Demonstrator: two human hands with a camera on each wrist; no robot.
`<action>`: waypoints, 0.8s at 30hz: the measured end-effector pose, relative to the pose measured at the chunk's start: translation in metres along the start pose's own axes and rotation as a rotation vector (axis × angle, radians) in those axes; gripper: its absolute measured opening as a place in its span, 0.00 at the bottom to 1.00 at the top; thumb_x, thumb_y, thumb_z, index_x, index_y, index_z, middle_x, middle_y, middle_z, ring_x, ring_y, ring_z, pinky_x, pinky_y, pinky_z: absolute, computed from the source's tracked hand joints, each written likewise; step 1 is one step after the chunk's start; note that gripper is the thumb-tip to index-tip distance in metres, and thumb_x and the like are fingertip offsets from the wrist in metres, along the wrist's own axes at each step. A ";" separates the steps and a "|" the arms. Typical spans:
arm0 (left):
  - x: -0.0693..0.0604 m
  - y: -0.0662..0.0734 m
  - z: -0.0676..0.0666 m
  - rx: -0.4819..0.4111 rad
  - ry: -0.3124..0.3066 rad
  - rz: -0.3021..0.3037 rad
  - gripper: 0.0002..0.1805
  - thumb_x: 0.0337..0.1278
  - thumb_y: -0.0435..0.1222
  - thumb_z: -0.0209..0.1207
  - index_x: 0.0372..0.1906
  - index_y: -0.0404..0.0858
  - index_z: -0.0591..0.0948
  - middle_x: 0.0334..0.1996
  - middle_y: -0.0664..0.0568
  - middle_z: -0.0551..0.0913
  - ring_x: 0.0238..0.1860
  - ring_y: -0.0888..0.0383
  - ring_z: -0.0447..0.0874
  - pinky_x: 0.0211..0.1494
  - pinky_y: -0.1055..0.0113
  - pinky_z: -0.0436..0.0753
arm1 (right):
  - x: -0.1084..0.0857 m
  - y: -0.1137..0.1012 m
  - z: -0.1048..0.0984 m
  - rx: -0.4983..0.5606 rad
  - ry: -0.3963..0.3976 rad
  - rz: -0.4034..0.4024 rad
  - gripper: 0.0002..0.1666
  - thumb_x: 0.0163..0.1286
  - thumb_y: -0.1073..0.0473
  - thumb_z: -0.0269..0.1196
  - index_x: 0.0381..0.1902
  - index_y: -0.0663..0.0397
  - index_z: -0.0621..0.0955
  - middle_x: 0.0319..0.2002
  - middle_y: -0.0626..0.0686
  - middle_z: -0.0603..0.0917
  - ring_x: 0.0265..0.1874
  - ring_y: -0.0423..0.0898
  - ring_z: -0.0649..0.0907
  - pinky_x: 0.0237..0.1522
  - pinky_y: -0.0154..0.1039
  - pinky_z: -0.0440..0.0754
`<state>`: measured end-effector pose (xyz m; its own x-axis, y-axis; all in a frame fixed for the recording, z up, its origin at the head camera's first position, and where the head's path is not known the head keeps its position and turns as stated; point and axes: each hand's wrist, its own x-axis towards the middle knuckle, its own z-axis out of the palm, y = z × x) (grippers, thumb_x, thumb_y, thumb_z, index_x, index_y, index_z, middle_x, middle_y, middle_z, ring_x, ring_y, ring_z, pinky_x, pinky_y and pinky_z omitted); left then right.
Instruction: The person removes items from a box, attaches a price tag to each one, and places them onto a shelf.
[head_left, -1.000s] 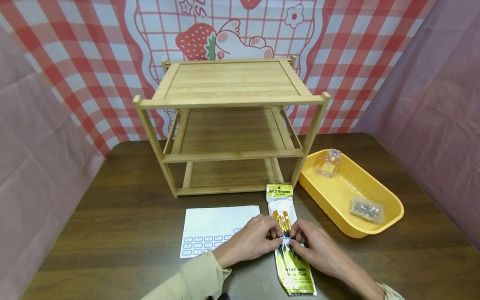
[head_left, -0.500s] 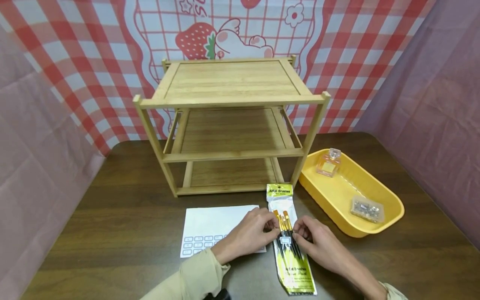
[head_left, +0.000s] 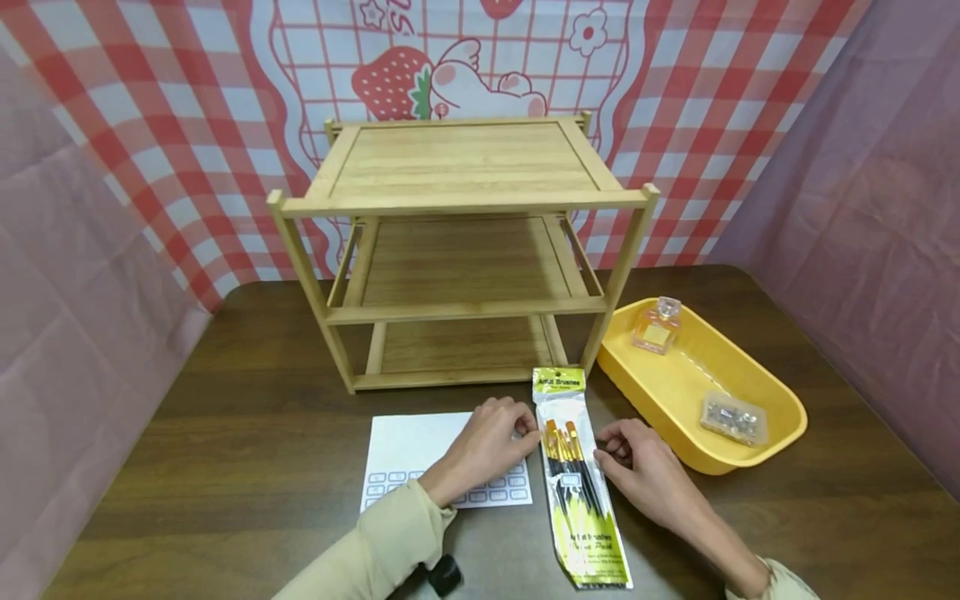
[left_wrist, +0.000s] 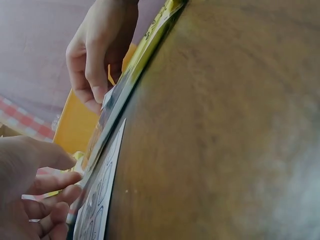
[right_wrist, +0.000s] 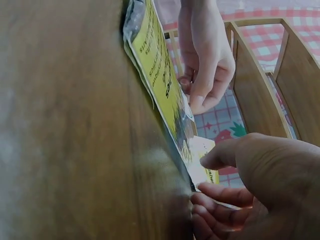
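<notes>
A clear packet of artist brushes [head_left: 592,542] with yellow-green ends lies on the table, its top end near the rack's front foot. A small white, blue-bordered label [head_left: 571,481] sits across the brush handles. My left hand [head_left: 487,442] is at the packet's left edge, over a sheet of labels [head_left: 412,437], its fingers loosely bent. On the other side, my right hand [head_left: 648,471] hovers by the packet's right edge, fingers also loosely bent. Neither hand grips anything. In the left wrist view the left hand [left_wrist: 37,185] has thumb and fingers apart beside the packet.
A three-tier wooden rack [head_left: 465,202] stands behind the packet. To the right is a yellow basket [head_left: 675,392] holding a perfume bottle [head_left: 657,327] and a clear box of small metal items [head_left: 735,418]. A black object [head_left: 444,575] shows beside the left sleeve.
Both hands have let go of the label area and drawn apart, the left one leftward over the sheet, the right one rightward. The label and packet stay in place.
</notes>
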<state>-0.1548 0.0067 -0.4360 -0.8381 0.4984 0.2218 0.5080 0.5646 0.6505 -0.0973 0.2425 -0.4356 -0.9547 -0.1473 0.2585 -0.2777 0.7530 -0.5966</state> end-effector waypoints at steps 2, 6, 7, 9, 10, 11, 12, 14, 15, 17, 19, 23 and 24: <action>0.001 -0.001 0.001 0.010 -0.003 -0.013 0.06 0.63 0.38 0.70 0.33 0.40 0.87 0.27 0.59 0.79 0.32 0.62 0.72 0.36 0.71 0.74 | 0.001 0.001 0.000 -0.020 -0.001 0.028 0.10 0.63 0.68 0.72 0.42 0.61 0.83 0.34 0.47 0.80 0.34 0.42 0.78 0.38 0.40 0.82; 0.002 0.000 0.003 0.030 -0.013 -0.027 0.07 0.63 0.38 0.70 0.31 0.40 0.87 0.24 0.60 0.76 0.31 0.62 0.71 0.38 0.69 0.73 | 0.003 0.001 0.001 -0.053 -0.015 0.064 0.09 0.63 0.66 0.72 0.40 0.60 0.83 0.33 0.47 0.79 0.34 0.42 0.78 0.38 0.42 0.81; 0.002 0.000 0.004 0.034 -0.012 -0.025 0.07 0.63 0.38 0.69 0.30 0.41 0.87 0.24 0.60 0.75 0.31 0.61 0.71 0.39 0.68 0.73 | 0.003 0.000 0.001 -0.057 -0.019 0.068 0.08 0.63 0.65 0.72 0.39 0.59 0.83 0.32 0.48 0.79 0.33 0.42 0.78 0.38 0.43 0.81; 0.002 0.000 0.005 0.044 -0.009 -0.019 0.07 0.62 0.37 0.69 0.29 0.41 0.87 0.23 0.60 0.75 0.30 0.61 0.71 0.42 0.66 0.74 | 0.004 0.000 0.002 -0.067 -0.025 0.074 0.07 0.63 0.65 0.72 0.37 0.58 0.83 0.32 0.47 0.79 0.33 0.42 0.78 0.38 0.43 0.81; 0.002 0.001 0.006 0.049 -0.007 -0.016 0.07 0.61 0.37 0.69 0.28 0.41 0.86 0.23 0.60 0.75 0.31 0.61 0.71 0.43 0.65 0.75 | 0.004 -0.001 0.002 -0.071 -0.027 0.076 0.07 0.63 0.65 0.72 0.36 0.57 0.82 0.32 0.47 0.79 0.33 0.42 0.77 0.37 0.42 0.81; 0.002 0.001 0.006 0.051 -0.005 -0.013 0.07 0.61 0.36 0.69 0.28 0.41 0.86 0.23 0.60 0.75 0.30 0.61 0.71 0.44 0.64 0.75 | 0.005 -0.001 0.002 -0.074 -0.027 0.076 0.07 0.63 0.65 0.71 0.35 0.56 0.82 0.31 0.47 0.78 0.32 0.42 0.77 0.37 0.42 0.80; 0.002 0.001 0.007 0.052 -0.003 -0.012 0.07 0.60 0.36 0.69 0.28 0.41 0.86 0.23 0.60 0.75 0.30 0.61 0.71 0.44 0.64 0.76 | 0.005 -0.001 0.002 -0.078 -0.028 0.076 0.07 0.63 0.65 0.71 0.34 0.55 0.81 0.31 0.47 0.78 0.32 0.42 0.77 0.36 0.41 0.80; 0.002 0.002 0.008 0.055 0.000 -0.014 0.06 0.60 0.35 0.68 0.28 0.42 0.86 0.23 0.61 0.76 0.30 0.62 0.71 0.44 0.64 0.75 | 0.005 -0.001 0.003 -0.085 -0.029 0.075 0.08 0.63 0.65 0.71 0.33 0.54 0.80 0.30 0.47 0.77 0.31 0.42 0.76 0.35 0.41 0.79; 0.002 0.003 0.009 0.055 0.002 -0.015 0.05 0.59 0.34 0.68 0.28 0.42 0.86 0.23 0.61 0.76 0.30 0.62 0.71 0.44 0.64 0.75 | 0.006 -0.001 0.003 -0.087 -0.029 0.073 0.08 0.63 0.66 0.71 0.32 0.53 0.80 0.30 0.47 0.77 0.31 0.41 0.76 0.34 0.40 0.79; 0.002 0.003 0.010 0.051 0.003 -0.023 0.05 0.58 0.33 0.68 0.28 0.42 0.86 0.23 0.61 0.76 0.29 0.62 0.71 0.43 0.65 0.75 | 0.006 -0.001 0.003 -0.088 -0.028 0.066 0.09 0.62 0.66 0.71 0.31 0.53 0.80 0.29 0.46 0.77 0.30 0.41 0.76 0.34 0.40 0.78; 0.002 0.004 0.011 0.053 0.006 -0.031 0.04 0.58 0.32 0.67 0.28 0.41 0.86 0.23 0.60 0.77 0.29 0.62 0.71 0.42 0.65 0.75 | 0.006 0.000 0.004 -0.086 -0.028 0.061 0.09 0.62 0.66 0.71 0.30 0.52 0.80 0.29 0.46 0.77 0.30 0.41 0.76 0.34 0.40 0.78; 0.002 0.004 0.012 0.056 0.014 -0.040 0.04 0.57 0.31 0.67 0.28 0.40 0.86 0.22 0.59 0.77 0.29 0.61 0.72 0.43 0.64 0.76 | 0.006 0.000 0.004 -0.079 -0.030 0.056 0.09 0.62 0.67 0.71 0.30 0.51 0.80 0.28 0.45 0.77 0.30 0.41 0.76 0.35 0.40 0.78; 0.002 0.005 0.013 0.054 0.016 -0.041 0.04 0.57 0.31 0.66 0.28 0.40 0.86 0.22 0.59 0.77 0.29 0.61 0.73 0.44 0.64 0.76 | 0.006 0.000 0.005 -0.078 -0.030 0.054 0.09 0.62 0.67 0.71 0.29 0.51 0.80 0.28 0.45 0.77 0.30 0.41 0.76 0.35 0.40 0.78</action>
<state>-0.1517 0.0187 -0.4416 -0.8613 0.4635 0.2081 0.4829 0.6195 0.6189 -0.1038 0.2389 -0.4378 -0.9711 -0.1232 0.2044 -0.2177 0.8081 -0.5474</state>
